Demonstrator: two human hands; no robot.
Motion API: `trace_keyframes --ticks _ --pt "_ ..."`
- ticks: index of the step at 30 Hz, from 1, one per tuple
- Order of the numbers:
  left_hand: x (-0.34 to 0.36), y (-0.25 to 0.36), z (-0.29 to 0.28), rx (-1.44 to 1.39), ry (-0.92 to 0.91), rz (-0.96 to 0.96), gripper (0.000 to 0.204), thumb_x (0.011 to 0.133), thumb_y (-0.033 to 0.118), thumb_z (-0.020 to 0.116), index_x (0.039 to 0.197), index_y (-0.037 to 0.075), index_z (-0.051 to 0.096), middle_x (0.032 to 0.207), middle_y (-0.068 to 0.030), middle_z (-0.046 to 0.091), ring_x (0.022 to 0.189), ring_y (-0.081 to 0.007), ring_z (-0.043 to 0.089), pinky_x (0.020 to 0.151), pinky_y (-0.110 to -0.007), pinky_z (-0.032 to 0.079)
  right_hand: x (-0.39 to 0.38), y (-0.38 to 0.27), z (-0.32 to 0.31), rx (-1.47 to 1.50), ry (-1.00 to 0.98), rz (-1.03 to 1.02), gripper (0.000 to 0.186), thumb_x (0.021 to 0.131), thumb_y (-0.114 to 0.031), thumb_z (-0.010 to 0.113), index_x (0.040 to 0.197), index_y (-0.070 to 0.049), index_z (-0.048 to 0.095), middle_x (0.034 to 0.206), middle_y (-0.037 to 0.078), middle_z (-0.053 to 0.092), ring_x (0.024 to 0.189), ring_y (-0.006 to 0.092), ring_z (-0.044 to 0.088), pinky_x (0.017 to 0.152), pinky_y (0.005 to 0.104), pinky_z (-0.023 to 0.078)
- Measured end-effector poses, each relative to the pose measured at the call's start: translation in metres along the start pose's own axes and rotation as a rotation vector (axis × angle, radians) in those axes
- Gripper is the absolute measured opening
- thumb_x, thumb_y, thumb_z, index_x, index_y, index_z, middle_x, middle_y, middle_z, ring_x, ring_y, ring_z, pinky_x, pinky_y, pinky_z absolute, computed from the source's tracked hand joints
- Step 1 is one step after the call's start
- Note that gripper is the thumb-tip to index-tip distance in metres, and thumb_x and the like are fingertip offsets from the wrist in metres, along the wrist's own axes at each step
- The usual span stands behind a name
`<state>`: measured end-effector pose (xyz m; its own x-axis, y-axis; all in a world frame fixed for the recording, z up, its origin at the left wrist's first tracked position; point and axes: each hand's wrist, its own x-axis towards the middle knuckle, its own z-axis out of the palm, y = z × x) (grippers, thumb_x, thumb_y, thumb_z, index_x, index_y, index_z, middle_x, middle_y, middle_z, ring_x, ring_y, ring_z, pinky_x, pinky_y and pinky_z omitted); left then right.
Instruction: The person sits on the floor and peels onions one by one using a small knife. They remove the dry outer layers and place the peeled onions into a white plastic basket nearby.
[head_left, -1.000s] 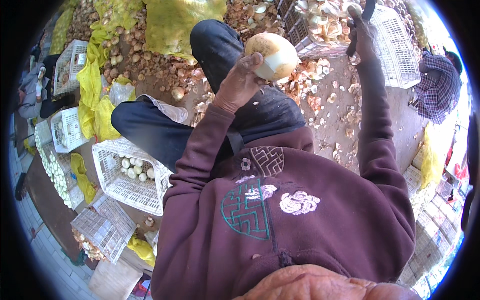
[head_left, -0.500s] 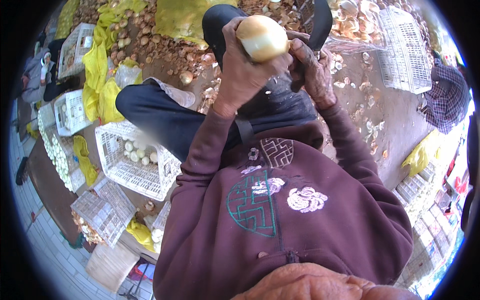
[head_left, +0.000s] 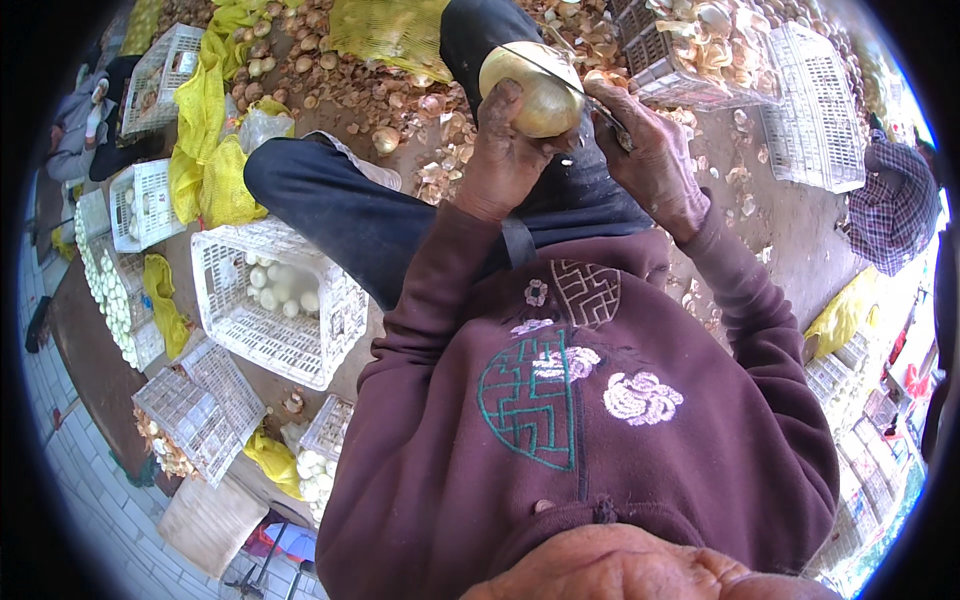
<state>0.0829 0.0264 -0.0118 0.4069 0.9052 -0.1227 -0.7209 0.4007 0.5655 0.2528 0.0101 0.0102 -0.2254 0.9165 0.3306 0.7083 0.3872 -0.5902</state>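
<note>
A large, pale yellow onion is gripped in my left hand, its thumb on the near side and fingers curled under. My right hand is closed around a knife, whose thin blade lies slantwise over the top of the onion. Seen almost edge-on, the blade looks like a narrow line, and my fingers cover much of the handle. Both hands are above my dark trouser legs.
A white crate of peeled onions stands at my left. Beyond my right hand are a crate of onion skins and a white crate. Skins and loose onions litter the ground. Another person is at far right.
The onion has turned in my left hand, showing a different side. My right hand has swung the dark blade from pointing away to lying across the onion. The whole view has shifted slightly.
</note>
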Motion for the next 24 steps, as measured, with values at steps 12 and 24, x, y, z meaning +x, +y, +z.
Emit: trace_keyframes --ticks 12,24 --pt "0.0 -0.016 0.004 0.041 0.086 0.105 0.056 0.083 0.057 0.056 0.12 0.016 0.05 0.109 -0.0008 0.058 0.091 -0.0191 0.058 0.065 -0.032 0.05 0.007 -0.012 -0.004 -0.206 -0.032 0.084 0.044 0.078 -0.002 0.063 0.119 -0.015 0.056 0.098 0.013 0.065 0.085 0.0326 0.065 0.067 0.0395 0.052" --pt "0.011 -0.015 0.032 -0.07 0.034 0.025 0.06 0.084 0.065 0.049 0.112 0.012 0.051 0.084 -0.004 0.06 0.054 -0.0142 0.049 0.043 -0.026 0.035 0.006 -0.002 -0.017 -0.25 0.091 -0.01 0.036 0.076 -0.008 0.061 0.112 -0.014 0.056 0.089 0.012 0.062 0.076 0.0347 0.064 0.063 0.0439 0.052"
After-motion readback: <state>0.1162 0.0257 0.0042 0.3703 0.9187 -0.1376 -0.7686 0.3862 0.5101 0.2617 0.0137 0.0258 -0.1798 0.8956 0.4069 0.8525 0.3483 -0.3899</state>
